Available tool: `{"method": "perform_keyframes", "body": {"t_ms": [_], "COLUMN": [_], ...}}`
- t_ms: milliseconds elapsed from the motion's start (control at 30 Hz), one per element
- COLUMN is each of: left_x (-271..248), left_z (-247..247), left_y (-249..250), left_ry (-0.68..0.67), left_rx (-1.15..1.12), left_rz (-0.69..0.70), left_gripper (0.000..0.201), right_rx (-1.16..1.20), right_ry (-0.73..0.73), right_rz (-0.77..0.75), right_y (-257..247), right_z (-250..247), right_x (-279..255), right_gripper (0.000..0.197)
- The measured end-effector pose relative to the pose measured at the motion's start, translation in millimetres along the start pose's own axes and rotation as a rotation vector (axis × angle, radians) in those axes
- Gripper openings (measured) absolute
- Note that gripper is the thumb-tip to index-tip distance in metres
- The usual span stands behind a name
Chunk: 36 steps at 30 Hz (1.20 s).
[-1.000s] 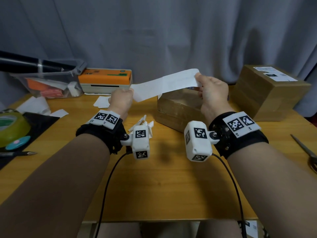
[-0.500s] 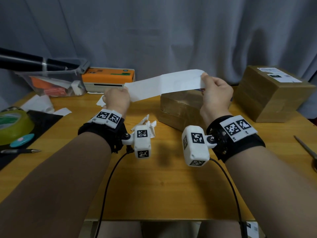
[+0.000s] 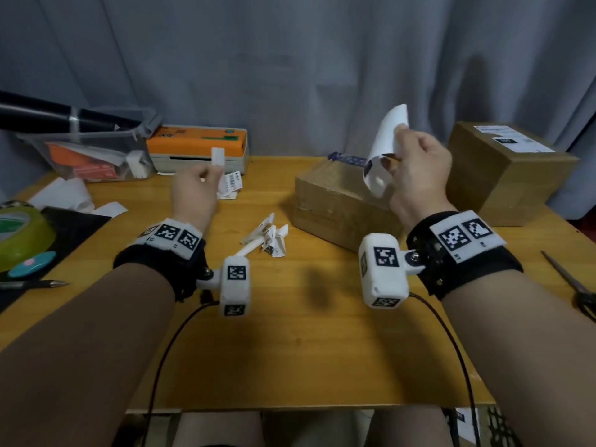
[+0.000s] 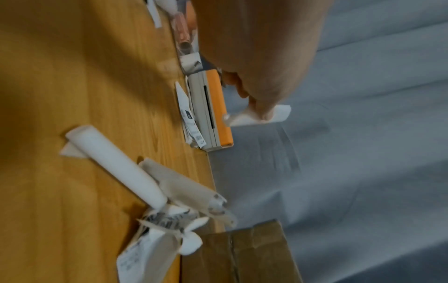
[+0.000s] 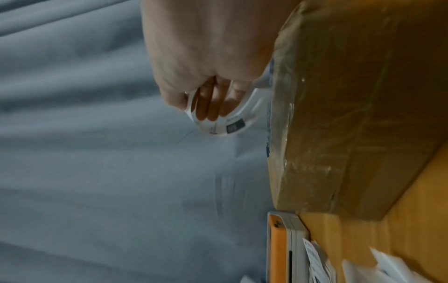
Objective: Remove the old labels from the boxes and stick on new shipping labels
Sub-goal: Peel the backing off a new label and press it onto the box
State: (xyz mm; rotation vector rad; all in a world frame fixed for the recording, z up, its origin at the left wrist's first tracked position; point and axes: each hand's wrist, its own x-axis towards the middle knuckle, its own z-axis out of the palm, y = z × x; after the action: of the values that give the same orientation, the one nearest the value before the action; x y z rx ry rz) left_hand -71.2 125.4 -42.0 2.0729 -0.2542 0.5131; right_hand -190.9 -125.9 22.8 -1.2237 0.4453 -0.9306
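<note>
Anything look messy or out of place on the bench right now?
Yes. Crumpled and rolled paper scraps litter the table middle, left of the near box. Scissors lie at the right table edge. The label in the right hand is curling on itself.

Two cardboard boxes (image 3: 342,201) (image 3: 509,175); one label printer (image 3: 196,146); one tape roll (image 3: 22,233); one pen (image 3: 32,284); one scissors (image 3: 574,285).
</note>
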Motion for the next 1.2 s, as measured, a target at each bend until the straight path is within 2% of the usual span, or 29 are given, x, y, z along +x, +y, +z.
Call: {"method": "perform_keyframes", "body": {"t_ms": [100,200,267,333,400,467,533,667,733,800,867,933,1000,1133,1200], "left_x": [1.1,3.0,2.7,0.5,-1.1,-4.5,-8.8,-23.9,-28.1,-29.0,-26.4,-21.7,-14.7,1.9,-0.8], "left_z": [5.1,7.5,6.5,4.7,3.4,2.5,3.6,11.7,16.4,20.9,23.8,25.1,25.1,37.4,43.7], "left_y": [11.6,12.4,16.7,25.4,38.0,60.2,86.0,125.3,134.1,136.6,136.2,137.3,137.4,124.7,127.5], "left_ry": [-0.161,-0.313,-0.453,-0.518,-0.472,-0.356,-0.276,-0.177,-0.117,-0.067,-0.061,-0.062,-0.086,-0.239,-0.300], "left_rx": [0.089,0.260,0.430,0.476,0.374,0.185,0.055,0.199,0.295,0.311,0.261,0.195,0.112,-0.236,-0.382], "left_rz": [0.114,0.130,0.174,0.187,0.209,0.294,0.402,0.553,0.604,0.624,0.564,0.464,0.332,0.124,0.067], "left_gripper": [0.014,0.012,0.031,0.052,0.054,0.040,0.037,0.047,0.041,0.025,0.015,0.016,0.018,0.023,0.035], "right_rx": [-0.077,-0.042,-0.032,-0.048,-0.059,-0.085,-0.113,-0.108,-0.103,-0.120,-0.114,-0.147,-0.230,-0.319,-0.359], "right_ry": [-0.073,-0.100,-0.120,-0.129,-0.136,-0.149,-0.185,-0.232,-0.221,-0.219,-0.265,-0.359,-0.403,-0.411,-0.487], "right_rz": [0.019,0.029,0.021,0.011,0.005,-0.019,-0.055,-0.118,-0.124,-0.110,-0.052,0.032,0.055,0.147,0.237], "right_y": [0.9,0.8,-0.3,-2.0,-4.6,-7.8,-11.6,-19.5,-23.6,-27.2,-31.5,-36.8,-38.9,-35.1,-28.6], "right_z": [9.6,12.1,12.3,13.3,16.0,19.7,23.5,29.8,30.8,30.1,27.0,21.2,15.0,5.1,-0.8], "right_x": [-10.3,-18.3,-21.7,-24.2,-25.7,-27.6,-28.9,-29.8,-29.8,-29.7,-28.0,-22.6,-13.5,3.6,8.4], "right_gripper": [0.024,0.022,0.021,0.022,0.023,0.022,0.022,0.028,0.031,0.032,0.031,0.031,0.041,0.041,0.030]}}
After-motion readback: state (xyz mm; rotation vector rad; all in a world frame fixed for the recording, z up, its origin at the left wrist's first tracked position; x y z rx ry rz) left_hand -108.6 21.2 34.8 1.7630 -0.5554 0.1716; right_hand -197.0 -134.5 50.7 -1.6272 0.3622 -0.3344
